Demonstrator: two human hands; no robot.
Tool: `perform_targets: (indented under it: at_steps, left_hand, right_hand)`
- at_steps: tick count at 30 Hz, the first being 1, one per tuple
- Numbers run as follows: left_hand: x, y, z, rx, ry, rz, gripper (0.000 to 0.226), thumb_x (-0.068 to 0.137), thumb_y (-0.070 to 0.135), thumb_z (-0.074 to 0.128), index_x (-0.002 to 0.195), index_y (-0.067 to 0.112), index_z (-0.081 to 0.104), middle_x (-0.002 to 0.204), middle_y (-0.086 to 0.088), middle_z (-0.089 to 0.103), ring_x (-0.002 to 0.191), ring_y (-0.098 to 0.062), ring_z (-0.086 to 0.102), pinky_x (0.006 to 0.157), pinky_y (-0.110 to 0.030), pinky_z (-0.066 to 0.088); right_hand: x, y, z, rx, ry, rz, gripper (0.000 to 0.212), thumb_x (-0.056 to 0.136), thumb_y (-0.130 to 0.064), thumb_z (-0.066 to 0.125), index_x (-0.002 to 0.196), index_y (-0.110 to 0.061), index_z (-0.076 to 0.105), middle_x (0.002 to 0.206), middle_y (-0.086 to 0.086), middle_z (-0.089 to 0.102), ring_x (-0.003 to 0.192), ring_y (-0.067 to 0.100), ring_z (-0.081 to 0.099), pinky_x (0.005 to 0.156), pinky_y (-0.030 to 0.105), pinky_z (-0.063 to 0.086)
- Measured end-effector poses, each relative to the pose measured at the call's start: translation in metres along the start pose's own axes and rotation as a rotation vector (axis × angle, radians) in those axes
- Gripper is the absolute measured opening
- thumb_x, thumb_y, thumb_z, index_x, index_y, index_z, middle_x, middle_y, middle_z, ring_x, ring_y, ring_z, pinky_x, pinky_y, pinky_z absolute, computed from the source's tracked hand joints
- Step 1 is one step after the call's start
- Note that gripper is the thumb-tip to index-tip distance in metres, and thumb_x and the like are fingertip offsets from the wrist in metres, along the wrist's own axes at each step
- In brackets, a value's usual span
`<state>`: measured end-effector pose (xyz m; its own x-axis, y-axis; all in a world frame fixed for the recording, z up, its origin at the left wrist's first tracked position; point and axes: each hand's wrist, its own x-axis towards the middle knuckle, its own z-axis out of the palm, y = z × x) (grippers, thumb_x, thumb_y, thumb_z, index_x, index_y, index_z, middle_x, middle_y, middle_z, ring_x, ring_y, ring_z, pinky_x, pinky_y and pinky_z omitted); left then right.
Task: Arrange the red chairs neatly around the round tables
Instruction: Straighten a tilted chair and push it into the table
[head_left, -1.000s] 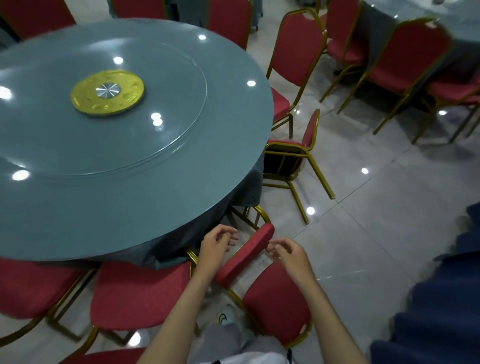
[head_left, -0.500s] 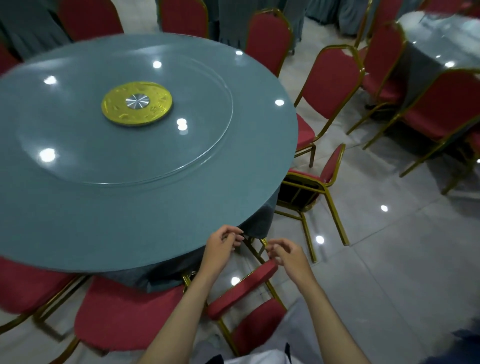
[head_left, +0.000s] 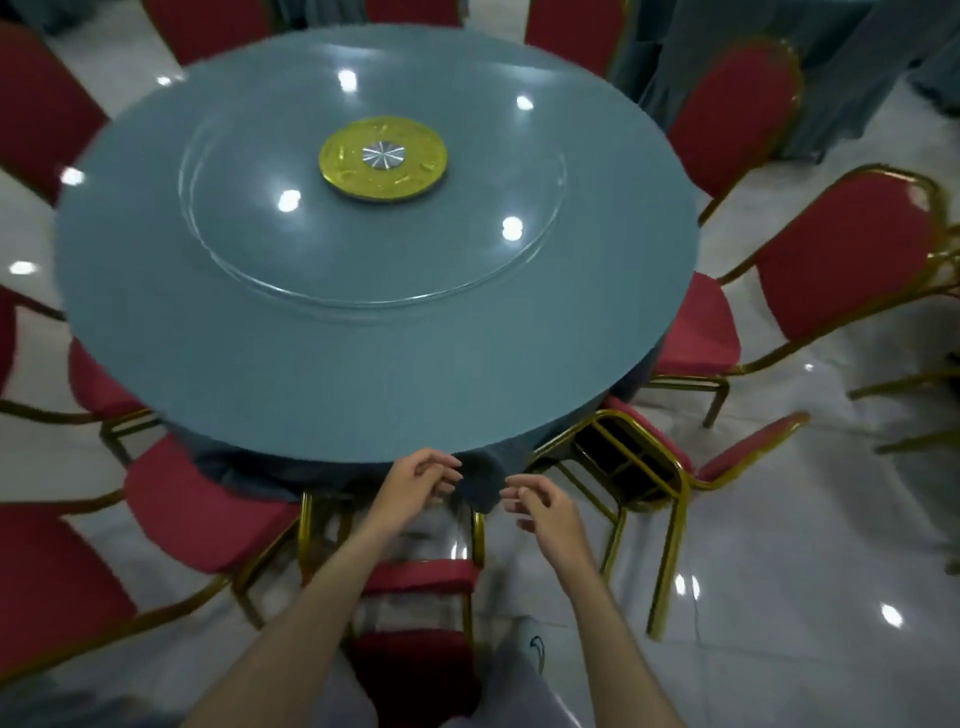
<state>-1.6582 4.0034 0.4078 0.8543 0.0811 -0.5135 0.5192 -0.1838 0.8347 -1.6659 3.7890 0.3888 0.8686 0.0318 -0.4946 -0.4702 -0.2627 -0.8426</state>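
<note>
A round table (head_left: 291, 374) with a blue-grey top fills the middle, and red chairs with gold frames ring it. Directly below me stands one red chair (head_left: 422, 576), its backrest top under my forearms and facing the table edge. My left hand (head_left: 422, 482) and my right hand (head_left: 543, 512) hover apart above that chair near the table's front edge, fingers loosely curled, holding nothing. Another red chair (head_left: 631, 457) leans tipped against the table at the right, its gold underframe exposed. A further red chair (head_left: 202, 512) stands at the left.
A glass turntable (head_left: 374, 208) with a gold hub (head_left: 383, 157) lies on the table. More red chairs (head_left: 841, 260) stand at the right on the glossy tiled floor (head_left: 810, 545). Draped grey-blue tables (head_left: 841, 62) are at the back right.
My hands have lifted off the chair's backrest and hang free near the table edge. The view has swung so the chair now lies straight below me, squared to the table.
</note>
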Motion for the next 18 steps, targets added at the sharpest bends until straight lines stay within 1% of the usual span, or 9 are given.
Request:
perform_targets:
  at_steps: [2, 5, 7, 10, 12, 13, 15, 16, 18]
  left_hand:
    - [-0.010, 0.004, 0.011, -0.075, 0.105, -0.026, 0.026, 0.106, 0.004, 0.043, 0.107, 0.006, 0.069, 0.098, -0.009, 0.076, 0.085, -0.018, 0.070, 0.071, -0.024, 0.057]
    - [-0.033, 0.004, 0.024, -0.130, 0.211, -0.033, 0.025, 0.106, 0.004, 0.045, 0.106, 0.006, 0.070, 0.096, -0.008, 0.077, 0.082, -0.014, 0.072, 0.068, -0.023, 0.058]
    - [-0.053, 0.000, 0.031, -0.160, 0.266, -0.030, 0.024, 0.106, 0.005, 0.046, 0.106, 0.006, 0.070, 0.096, -0.009, 0.076, 0.082, -0.015, 0.071, 0.066, -0.023, 0.056]
    - [-0.083, -0.010, 0.035, -0.188, 0.337, -0.039, 0.024, 0.105, 0.006, 0.046, 0.105, 0.007, 0.070, 0.095, -0.008, 0.077, 0.080, -0.014, 0.070, 0.064, -0.022, 0.053]
    - [-0.108, -0.021, 0.035, -0.213, 0.395, -0.048, 0.024, 0.105, 0.006, 0.046, 0.105, 0.008, 0.071, 0.095, -0.007, 0.077, 0.080, -0.014, 0.070, 0.066, -0.026, 0.052]
    - [-0.120, -0.027, 0.036, -0.223, 0.417, -0.048, 0.025, 0.105, 0.006, 0.046, 0.105, 0.007, 0.070, 0.095, -0.008, 0.077, 0.080, -0.015, 0.070, 0.068, -0.028, 0.052]
    - [-0.146, -0.043, 0.037, -0.250, 0.472, -0.059, 0.025, 0.106, 0.005, 0.045, 0.106, 0.003, 0.070, 0.098, -0.013, 0.076, 0.081, -0.018, 0.068, 0.067, -0.027, 0.053]
    - [-0.158, -0.049, 0.038, -0.260, 0.492, -0.075, 0.025, 0.106, 0.004, 0.045, 0.107, 0.002, 0.069, 0.100, -0.015, 0.075, 0.082, -0.019, 0.068, 0.066, -0.026, 0.053]
    - [-0.185, -0.065, 0.039, -0.282, 0.533, -0.112, 0.025, 0.106, 0.005, 0.044, 0.109, 0.001, 0.068, 0.102, -0.015, 0.075, 0.082, -0.016, 0.067, 0.066, -0.023, 0.052]
  right_hand:
    - [0.002, -0.002, -0.023, -0.002, -0.059, -0.019, 0.024, 0.105, -0.012, 0.049, 0.110, -0.021, 0.071, 0.099, -0.003, 0.076, 0.090, 0.011, 0.071, 0.076, 0.023, 0.056]
    - [0.001, -0.003, -0.048, -0.012, -0.127, -0.043, 0.023, 0.105, -0.012, 0.049, 0.111, -0.020, 0.070, 0.101, -0.002, 0.075, 0.091, 0.011, 0.071, 0.076, 0.022, 0.056]
    - [-0.005, -0.002, -0.054, -0.026, -0.169, -0.053, 0.023, 0.105, -0.013, 0.049, 0.111, -0.021, 0.070, 0.101, -0.003, 0.076, 0.092, 0.011, 0.071, 0.076, 0.023, 0.057]
    - [-0.014, 0.001, -0.053, -0.046, -0.227, -0.060, 0.024, 0.105, -0.012, 0.050, 0.108, -0.022, 0.071, 0.097, -0.004, 0.077, 0.091, 0.015, 0.072, 0.071, 0.022, 0.058]
    - [-0.024, 0.003, -0.047, -0.068, -0.291, -0.073, 0.024, 0.104, -0.011, 0.050, 0.107, -0.021, 0.072, 0.095, -0.005, 0.077, 0.091, 0.016, 0.072, 0.069, 0.021, 0.057]
    - [-0.028, 0.005, -0.044, -0.075, -0.319, -0.080, 0.024, 0.104, -0.011, 0.051, 0.107, -0.021, 0.072, 0.095, -0.004, 0.077, 0.091, 0.017, 0.072, 0.069, 0.020, 0.057]
    - [-0.041, 0.008, -0.033, -0.089, -0.374, -0.093, 0.023, 0.104, -0.010, 0.051, 0.108, -0.019, 0.071, 0.098, 0.000, 0.077, 0.093, 0.018, 0.072, 0.069, 0.019, 0.057]
    - [-0.048, 0.010, -0.029, -0.083, -0.390, -0.086, 0.022, 0.104, -0.009, 0.051, 0.110, -0.018, 0.070, 0.099, 0.002, 0.077, 0.094, 0.019, 0.072, 0.071, 0.020, 0.058]
    - [-0.065, 0.013, -0.016, -0.036, -0.431, -0.044, 0.023, 0.104, -0.009, 0.049, 0.116, -0.017, 0.067, 0.102, 0.006, 0.076, 0.095, 0.023, 0.073, 0.074, 0.025, 0.060]
